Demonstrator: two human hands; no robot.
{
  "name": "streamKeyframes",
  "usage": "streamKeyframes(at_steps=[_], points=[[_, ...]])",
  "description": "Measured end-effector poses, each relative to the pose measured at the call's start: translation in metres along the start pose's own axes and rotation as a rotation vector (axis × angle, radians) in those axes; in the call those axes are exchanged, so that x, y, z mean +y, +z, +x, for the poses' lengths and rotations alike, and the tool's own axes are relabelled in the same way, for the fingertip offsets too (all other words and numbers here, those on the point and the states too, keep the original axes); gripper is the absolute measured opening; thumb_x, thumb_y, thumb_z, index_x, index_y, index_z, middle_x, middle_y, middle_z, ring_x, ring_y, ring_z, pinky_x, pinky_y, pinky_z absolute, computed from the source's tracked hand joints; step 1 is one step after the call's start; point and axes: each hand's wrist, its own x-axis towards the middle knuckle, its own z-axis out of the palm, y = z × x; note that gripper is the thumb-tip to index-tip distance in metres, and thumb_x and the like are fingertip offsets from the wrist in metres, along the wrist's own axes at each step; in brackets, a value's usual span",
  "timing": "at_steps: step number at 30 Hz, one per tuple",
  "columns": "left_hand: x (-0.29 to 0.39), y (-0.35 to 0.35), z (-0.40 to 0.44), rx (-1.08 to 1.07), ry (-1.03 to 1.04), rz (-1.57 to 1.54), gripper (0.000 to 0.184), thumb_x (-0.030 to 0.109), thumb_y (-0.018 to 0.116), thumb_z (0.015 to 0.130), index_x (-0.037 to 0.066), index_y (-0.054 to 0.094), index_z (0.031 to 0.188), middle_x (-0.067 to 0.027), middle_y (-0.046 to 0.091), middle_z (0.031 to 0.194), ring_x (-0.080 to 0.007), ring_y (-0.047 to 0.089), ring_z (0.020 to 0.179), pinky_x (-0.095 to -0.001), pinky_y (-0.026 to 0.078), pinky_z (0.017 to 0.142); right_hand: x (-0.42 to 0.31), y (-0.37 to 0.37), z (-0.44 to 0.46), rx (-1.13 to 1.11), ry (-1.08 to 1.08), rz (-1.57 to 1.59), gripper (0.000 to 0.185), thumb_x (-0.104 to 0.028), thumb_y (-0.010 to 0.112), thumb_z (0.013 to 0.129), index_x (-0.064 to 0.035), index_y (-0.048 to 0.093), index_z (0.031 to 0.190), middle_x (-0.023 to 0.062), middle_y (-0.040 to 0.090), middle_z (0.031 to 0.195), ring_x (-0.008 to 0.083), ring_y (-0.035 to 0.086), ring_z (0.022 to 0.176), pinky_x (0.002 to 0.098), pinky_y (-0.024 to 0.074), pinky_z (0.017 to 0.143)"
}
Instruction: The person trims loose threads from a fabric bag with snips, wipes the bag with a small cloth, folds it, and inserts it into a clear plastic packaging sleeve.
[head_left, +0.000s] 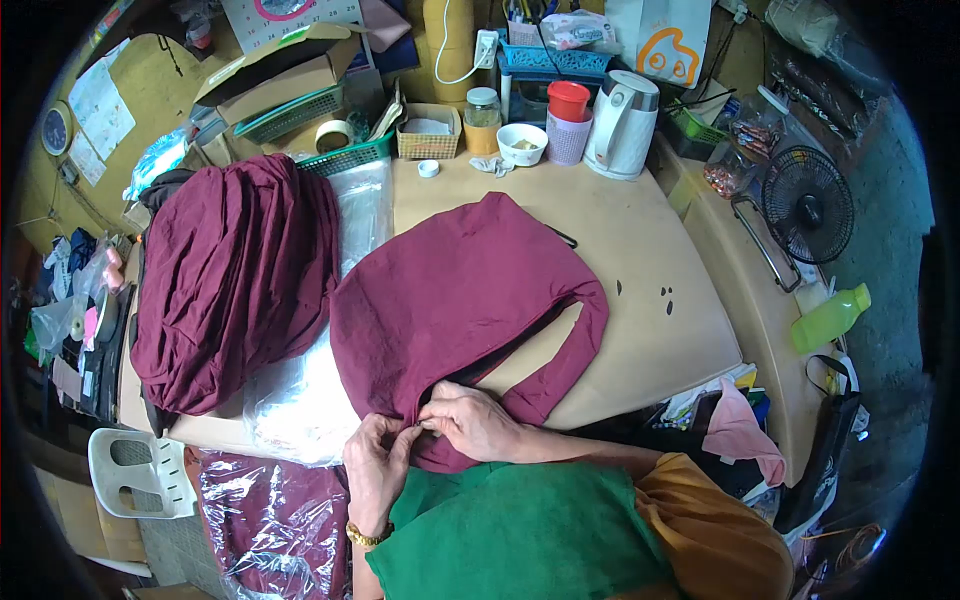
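Left grip [376, 465], right grip [468, 422]: both pinching maroon fabric bag [455, 275], near edge | bag on tabletop [655, 250] | maroon cloth pile [235, 280] just left

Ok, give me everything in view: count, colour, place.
bag: 1, maroon, mid-table
cloth pile: 1, maroon, table left
plastic: uncounted, clear, between bag and pile
packet: 1, maroon in clear wrap, lower left
table: 1, tan, centre
chair: 1, white, lower left
box: 1, brown, back left
jar: 1, clear and orange, back centre
bowl: 1, white, right of jar
cup: 1, lilac, right of bowl
tub: 1, red, above cup
kettle: 1, white, right of cup
fan: 1, black, far right
bottle: 1, green, below fan
smaller clutter: uncounted, mixed, around edges
bracelet: 1, gold, left wrist
garment: 1, green, bottom centre
sleeve: 1, orange, right arm
left hand: 1, bare, on bag
right hand: 1, bare, on bag
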Motion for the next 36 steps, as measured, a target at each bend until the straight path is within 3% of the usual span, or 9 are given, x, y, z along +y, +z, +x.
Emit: streamKeyframes(at_steps=[7, 12, 15, 19, 21, 23, 27, 32, 36], points=[[-0.005, 0.001, -0.001, -0.036, 0.055, 0.088, 0.019, 0.009, 0.078, 0.078, -0.001, 0.062, 0.075, -0.0147, 0.062, 0.066, -0.0255, 0.06, 0.057, -0.0358, 0.047, 0.056, -0.004, -0.009, 0.0, 0.052, -0.042, -0.076, 0.012, -0.01, 0.062, 0.088, -0.0005, 0.069, 0.09, 0.0149, 0.063, 0.081, 0.0331, 0.063, 0.076, 0.0417, 0.0498, 0.069], [-0.004, -0.01, -0.003, -0.016, 0.06, 0.107, 0.018, 0.006, 0.075, 0.078, -0.001, 0.059, 0.075, -0.0166, 0.06, 0.073, -0.033, 0.061, 0.064, -0.0392, 0.046, 0.059, 0.019, -0.082, 0.004, 0.443, -0.083, -0.539, 0.006, -0.01, 0.063, 0.083, -0.0071, 0.065, 0.078, 0.0134, 0.059, 0.074, 0.0332, 0.062, 0.066, 0.0454, 0.0498, 0.059], [-0.018, -0.025, -0.001, 0.105, 0.081, 0.132, 0.017, 0.003, 0.074, 0.078, -0.002, 0.058, 0.075, -0.0172, 0.059, 0.07, -0.0345, 0.059, 0.063, -0.0406, 0.046, 0.059, 0.047, -0.146, -0.008, 0.742, 0.126, -0.924, 0.006, -0.008, 0.064, 0.082, -0.0053, 0.066, 0.077, 0.0147, 0.063, 0.077, 0.034, 0.063, 0.067, 0.0434, 0.0509, 0.058], [-0.024, -0.036, 0.016, 0.162, -0.008, 0.212, 0.015, 0.004, 0.072, 0.079, -0.003, 0.059, 0.084, -0.0162, 0.061, 0.075, -0.0348, 0.06, 0.072, -0.0427, 0.046, 0.069, 0.049, -0.174, -0.026, 0.584, 0.236, -0.318, 0.014, -0.013, 0.067, 0.09, 0.0003, 0.069, 0.085, 0.0047, 0.061, 0.073, 0.0133, 0.055, 0.059, 0.0302, 0.0453, 0.054], [-0.012, -0.039, 0.026, 0.394, 0.174, 0.373, 0.023, 0.003, 0.075, 0.076, 0.0, 0.059, 0.094, -0.0138, 0.058, 0.089, -0.0348, 0.056, 0.088, -0.0435, 0.044, 0.08, 0.051, -0.185, -0.036, 0.567, 0.172, -0.205, 0.017, -0.013, 0.063, 0.095, 0.0006, 0.068, 0.087, 0.0006, 0.057, 0.071, 0.0053, 0.05, 0.062, 0.0265, 0.0423, 0.054], [0.001, -0.034, 0.031, 0.228, 0.247, 0.175, 0.026, 0.006, 0.076, 0.076, 0.001, 0.06, 0.097, -0.0138, 0.058, 0.087, -0.0348, 0.056, 0.086, -0.0443, 0.043, 0.079, 0.069, -0.195, -0.045, 0.734, 0.494, 0.09, 0.021, -0.017, 0.059, 0.097, 0.0007, 0.068, 0.09, 0.0019, 0.06, 0.072, 0.0062, 0.053, 0.065, 0.0271, 0.0438, 0.058], [0.055, 0.032, 0.024, -0.012, 0.618, 0.181, 0.019, 0.017, 0.074, 0.081, 0.004, 0.064, 0.091, -0.0133, 0.059, 0.084, -0.0327, 0.058, 0.081, -0.0396, 0.045, 0.073, 0.105, -0.192, -0.044, 0.461, 0.644, -0.48, 0.036, -0.03, 0.053, 0.101, -0.0001, 0.068, 0.088, 0.0044, 0.064, 0.072, 0.0078, 0.056, 0.061, 0.0265, 0.0443, 0.056], [0.024, 0.05, 0.028, -0.185, 0.49, 0.126, 0.016, 0.018, 0.07, 0.086, 0.002, 0.068, 0.089, -0.014, 0.062, 0.079, -0.0344, 0.063, 0.071, -0.0422, 0.05, 0.065, 0.087, -0.176, -0.028, 0.724, 0.41, 0.067, 0.034, -0.016, 0.066, 0.092, -0.005, 0.05, 0.064, -0.006, 0.042, 0.053, 0.0045, 0.033, 0.048, 0.0284, 0.0263, 0.044], [0.025, 0.006, 0.027, -0.417, 0.221, 0.334, 0.028, 0.024, 0.071, 0.087, 0.0, 0.067, 0.101, -0.0179, 0.065, 0.087, -0.0375, 0.065, 0.081, -0.0422, 0.052, 0.071, 0.077, -0.148, -0.023, 0.788, 0.324, -0.022, 0.043, -0.009, 0.063, 0.091, -0.0067, 0.036, 0.058, -0.0059, 0.034, 0.052, 0.0036, 0.031, 0.05, 0.0295, 0.0236, 0.043]])
